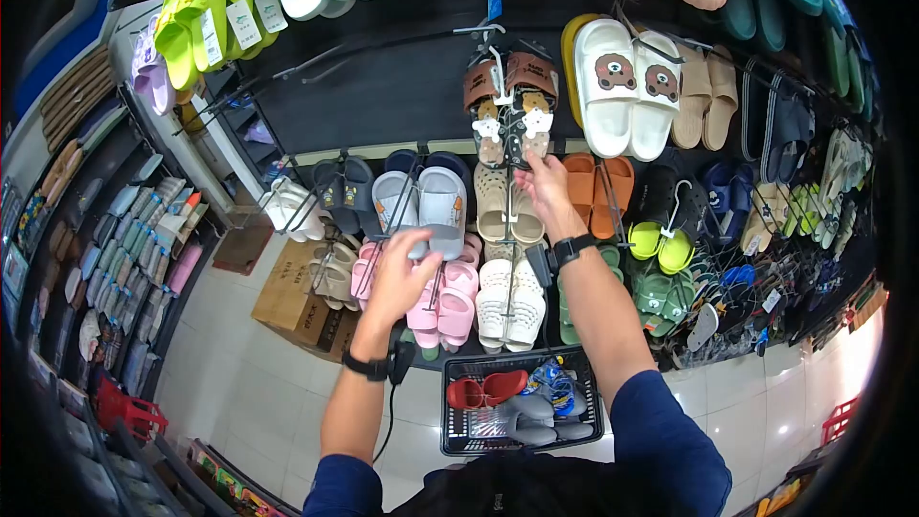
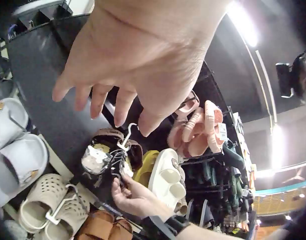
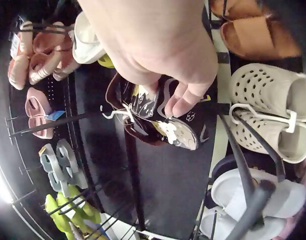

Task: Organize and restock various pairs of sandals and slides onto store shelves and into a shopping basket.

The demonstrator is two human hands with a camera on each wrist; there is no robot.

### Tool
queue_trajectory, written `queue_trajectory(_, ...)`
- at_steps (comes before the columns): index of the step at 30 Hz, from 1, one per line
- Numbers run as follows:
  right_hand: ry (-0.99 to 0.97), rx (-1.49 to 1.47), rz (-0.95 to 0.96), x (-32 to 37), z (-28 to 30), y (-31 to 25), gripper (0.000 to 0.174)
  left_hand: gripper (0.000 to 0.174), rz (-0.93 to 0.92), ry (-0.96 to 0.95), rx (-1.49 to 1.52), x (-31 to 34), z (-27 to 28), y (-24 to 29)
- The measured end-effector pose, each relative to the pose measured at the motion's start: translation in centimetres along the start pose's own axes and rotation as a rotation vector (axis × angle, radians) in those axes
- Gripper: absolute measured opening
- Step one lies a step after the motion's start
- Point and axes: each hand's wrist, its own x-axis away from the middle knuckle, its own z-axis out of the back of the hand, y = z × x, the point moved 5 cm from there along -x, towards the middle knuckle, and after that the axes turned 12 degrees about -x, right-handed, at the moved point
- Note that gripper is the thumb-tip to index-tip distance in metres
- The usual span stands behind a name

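A pair of brown-and-black slippers with white bear figures (image 1: pixel 489 124) hangs by a white hanger at the middle of the rack. My right hand (image 1: pixel 544 188) pinches the lower end of one of them between thumb and fingers, as the right wrist view shows with the patterned pair (image 3: pixel 178 134) under the fingertips. Lower and to the left, my left hand (image 1: pixel 400 273) is held out with fingers spread and nothing in it. In the head view it overlaps grey-white slides (image 1: pixel 441 199); its own wrist view shows the fingers (image 2: pixel 98 100) loosely extended.
Beige clogs (image 1: pixel 492 203), orange slides (image 1: pixel 600 193) and white bear slides (image 1: pixel 610 77) hang around the patterned pair. Metal hooks (image 3: pixel 253 200) jut out from the rack. Below, a black basket (image 1: pixel 450 436) holds red and grey footwear. A cardboard box (image 1: pixel 287 292) stands at the left.
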Motion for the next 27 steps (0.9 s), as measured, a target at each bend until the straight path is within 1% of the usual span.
queue_trajectory(1,0.042,0.039,0.006,-0.9,0.5,0.2,0.029,0.041,-0.012,-0.013,-0.023,1.8,0.1,-0.8)
queue_trajectory(3,0.058,0.048,0.022,-2.5,1.1,0.5,0.03,0.041,0.131,-0.072,-0.024,5.4,-0.1,-3.0)
queue_trajectory(4,0.086,0.033,0.024,-2.8,1.3,0.4,0.029,0.041,0.132,-0.075,-0.026,6.9,-0.2,-3.7)
queue_trajectory(5,0.115,0.018,0.026,-3.2,1.6,0.3,0.028,0.04,0.176,-0.085,-0.007,8.3,-0.4,-4.7)
queue_trajectory(6,0.079,-0.001,0.012,-4.5,2.6,0.8,0.043,0.04,0.22,-0.097,0.012,9.6,-0.6,-5.7)
queue_trajectory(7,0.085,-0.002,0.01,-4.1,2.5,1.0,0.043,0.04,0.221,-0.102,0.011,10.8,-0.9,-6.4)
queue_trajectory(9,0.222,-0.067,0.039,-3.0,3.0,0.9,0.068,0.039,0.34,-0.087,0.148,12.7,-1.5,-7.6)
queue_trajectory(10,0.171,-0.011,0.02,-2.0,3.1,0.7,0.083,0.038,0.347,-0.107,0.149,13.4,-1.6,-7.6)
queue_trajectory(11,0.181,-0.008,0.02,-0.8,3.5,0.6,0.083,0.038,0.349,-0.117,0.153,13.9,-1.8,-7.5)
queue_trajectory(13,0.016,0.02,0.011,2.5,2.8,0.1,0.081,0.038,0.398,-0.132,0.173,15.0,-2.2,-7.4)
queue_trajectory(14,-0.031,0.059,-0.003,4.8,2.5,-0.3,0.075,0.038,0.402,-0.146,0.178,15.4,-2.5,-7.4)
queue_trajectory(15,-0.016,0.064,-0.008,7.2,2.9,-1.2,0.075,0.038,0.41,-0.163,0.189,15.8,-2.7,-7.5)
queue_trajectory(17,-0.305,0.166,-0.179,12.3,2.6,-1.6,0.064,0.037,0.43,-0.174,0.243,16.4,-3.2,-7.4)
queue_trajectory(18,-0.366,0.254,-0.258,15.1,3.0,-2.3,0.059,0.037,0.455,-0.182,0.28,16.8,-3.5,-7.6)
queue_trajectory(19,-0.422,0.339,-0.34,17.9,3.7,-2.9,0.054,0.036,0.482,-0.194,0.317,17.3,-3.9,-8.0)
queue_trajectory(20,-0.459,0.438,-0.38,20.2,4.7,-3.3,0.051,0.037,0.484,-0.202,0.315,17.8,-4.2,-8.3)
queue_trajectory(21,-0.473,0.499,-0.367,22.3,5.8,-3.6,0.037,0.037,0.512,-0.211,0.391,18.4,-4.7,-8.7)
queue_trajectory(22,-0.519,0.597,-0.399,23.6,8.2,-3.5,0.031,0.036,0.539,-0.228,0.403,19.2,-5.1,-9.1)
queue_trajectory(23,-0.568,0.693,-0.431,24.9,10.6,-3.5,0.03,0.036,0.564,-0.245,0.413,19.9,-5.6,-9.5)
queue_trajectory(24,-0.453,0.731,-0.501,26.6,12.0,-4.1,0.033,0.036,0.571,-0.268,0.426,20.6,-6.2,-9.7)
queue_trajectory(25,-0.425,0.769,-0.455,27.8,14.3,-4.0,0.032,0.037,0.589,-0.279,0.457,21.4,-6.7,-9.9)
queue_trajectory(27,-0.322,0.85,-0.456,29.9,18.7,-3.6,0.029,0.04,0.626,-0.317,0.456,22.8,-7.6,-10.2)
